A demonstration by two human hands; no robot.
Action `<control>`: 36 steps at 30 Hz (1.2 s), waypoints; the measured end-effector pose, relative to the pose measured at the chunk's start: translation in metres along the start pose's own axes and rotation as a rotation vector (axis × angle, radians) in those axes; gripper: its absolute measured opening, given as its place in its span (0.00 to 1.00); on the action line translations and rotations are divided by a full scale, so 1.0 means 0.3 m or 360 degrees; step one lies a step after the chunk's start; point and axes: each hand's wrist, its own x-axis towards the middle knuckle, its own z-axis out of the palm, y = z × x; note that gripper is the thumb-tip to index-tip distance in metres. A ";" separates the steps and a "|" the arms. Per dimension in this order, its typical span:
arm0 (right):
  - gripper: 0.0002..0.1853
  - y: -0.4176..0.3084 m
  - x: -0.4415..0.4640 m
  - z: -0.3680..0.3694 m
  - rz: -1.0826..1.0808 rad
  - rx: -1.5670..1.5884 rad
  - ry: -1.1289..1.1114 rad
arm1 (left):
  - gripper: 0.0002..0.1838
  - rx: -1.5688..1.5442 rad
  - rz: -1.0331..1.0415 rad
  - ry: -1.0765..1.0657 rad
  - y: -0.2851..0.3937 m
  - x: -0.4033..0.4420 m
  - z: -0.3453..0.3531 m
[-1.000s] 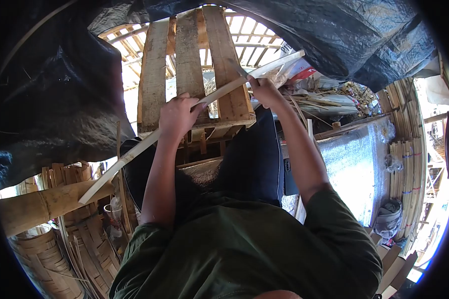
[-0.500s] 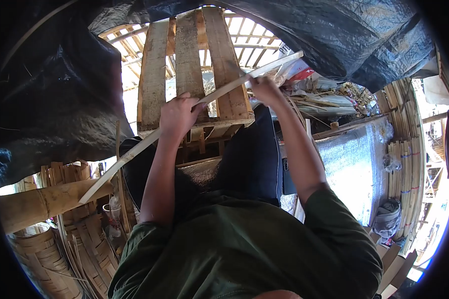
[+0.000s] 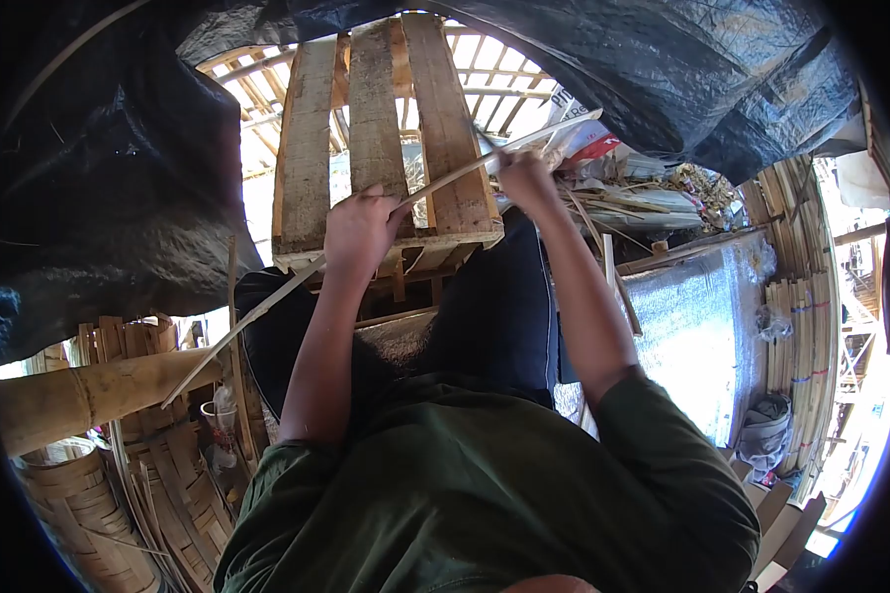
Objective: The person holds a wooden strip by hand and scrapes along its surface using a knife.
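A long, pale bamboo strip (image 3: 453,177) runs slantwise across my lap, its far end up to the right and its near end down to the left. My left hand (image 3: 359,227) is closed around it near the middle. Farther along, my right hand (image 3: 526,180) is closed on a knife (image 3: 484,139), whose dark, blurred blade crosses the strip. Most of the knife's handle is hidden in the fist. Beneath both hands is a slatted wooden bench (image 3: 376,128).
Dark plastic sheeting (image 3: 119,198) hangs at the left and overhead. A thick bamboo pole (image 3: 89,395) and woven baskets (image 3: 74,494) are at lower left. Bundled bamboo strips (image 3: 801,336) stand at the right, beside a silvery sheet (image 3: 692,326).
The bamboo strip has turned and now shows a narrower face. My left hand has shifted slightly right. A thin brown strip by my right forearm now hangs lower.
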 end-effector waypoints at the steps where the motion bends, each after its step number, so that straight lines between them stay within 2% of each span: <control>1: 0.31 -0.010 0.011 -0.034 0.0282 -0.0001 0.0022 | 0.13 -0.0008 -0.0022 -0.0037 0.004 0.003 -0.006; 2: 0.30 -0.015 0.007 -0.032 0.0360 0.0107 0.0043 | 0.13 -0.0011 -0.0046 -0.0072 0.005 0.007 -0.013; 3: 0.31 -0.031 -0.008 0.010 0.0123 -0.0002 0.0102 | 0.13 -0.0002 -0.0053 -0.0065 0.004 0.011 -0.018; 5: 0.31 -0.054 -0.048 0.054 0.0065 0.0093 -0.0096 | 0.13 0.0010 -0.0060 -0.0083 0.007 0.004 -0.019; 8: 0.27 -0.045 -0.013 -0.030 0.0380 0.0086 -0.0093 | 0.14 -0.0001 -0.0065 -0.0072 0.011 0.003 -0.010; 9: 0.27 -0.048 -0.019 -0.030 0.0375 0.0082 -0.0084 | 0.14 -0.0004 -0.0062 -0.0062 0.012 0.006 -0.012; 11: 0.27 -0.099 -0.070 -0.003 0.0058 -0.0014 -0.0194 | 0.14 0.0020 -0.0084 -0.0101 0.008 0.005 -0.017; 13: 0.27 -0.083 -0.082 0.046 0.0008 -0.0045 -0.0200 | 0.14 0.0011 -0.0072 -0.0097 0.004 0.003 -0.011; 15: 0.28 -0.025 -0.015 0.029 0.0144 -0.0286 0.0008 | 0.14 0.0000 -0.0068 -0.0068 0.007 0.002 -0.008; 16: 0.30 -0.015 -0.014 -0.012 0.0322 -0.0133 0.0086 | 0.14 0.0005 -0.0077 -0.0078 0.009 0.004 -0.011; 19: 0.32 -0.005 -0.020 0.012 0.0138 -0.0281 0.0168 | 0.16 0.0017 -0.0035 0.0000 -0.010 -0.004 -0.020; 20: 0.33 0.007 -0.014 -0.030 0.0058 -0.0281 0.0049 | 0.17 0.0008 0.0023 0.0075 -0.014 -0.015 -0.018; 21: 0.31 0.009 -0.020 -0.093 0.0214 0.0033 -0.0177 | 0.17 0.0002 0.0023 0.0075 -0.011 -0.019 -0.013; 25: 0.32 0.015 -0.035 -0.038 0.0212 -0.0184 0.0065 | 0.16 0.0061 0.0013 0.0002 0.004 -0.016 -0.008; 28: 0.33 0.101 0.033 -0.050 0.0297 -0.0060 -0.0003 | 0.16 0.0062 0.0015 -0.0010 0.006 -0.008 -0.008; 30: 0.34 0.051 0.016 -0.060 0.0494 0.0047 -0.0064 | 0.16 0.0052 -0.0003 -0.0033 0.005 -0.020 -0.010; 31: 0.34 0.021 0.004 -0.054 0.0489 0.0049 -0.0068 | 0.16 0.0066 -0.0021 -0.0075 0.001 -0.012 -0.013; 33: 0.34 -0.047 -0.038 -0.055 0.0563 0.0209 -0.0464 | 0.16 0.0080 -0.0038 -0.0116 0.002 -0.007 -0.018; 34: 0.33 -0.021 -0.009 -0.057 0.0537 0.0136 -0.0393 | 0.17 0.0070 -0.0039 -0.0116 0.004 -0.005 -0.019; 35: 0.33 0.051 0.037 -0.042 0.0272 -0.0168 -0.0104 | 0.17 0.0062 -0.0042 -0.0117 0.004 -0.006 -0.021; 36: 0.33 0.098 0.057 -0.009 0.0326 -0.0082 -0.0042 | 0.17 0.0065 -0.0044 -0.0115 0.005 -0.010 -0.021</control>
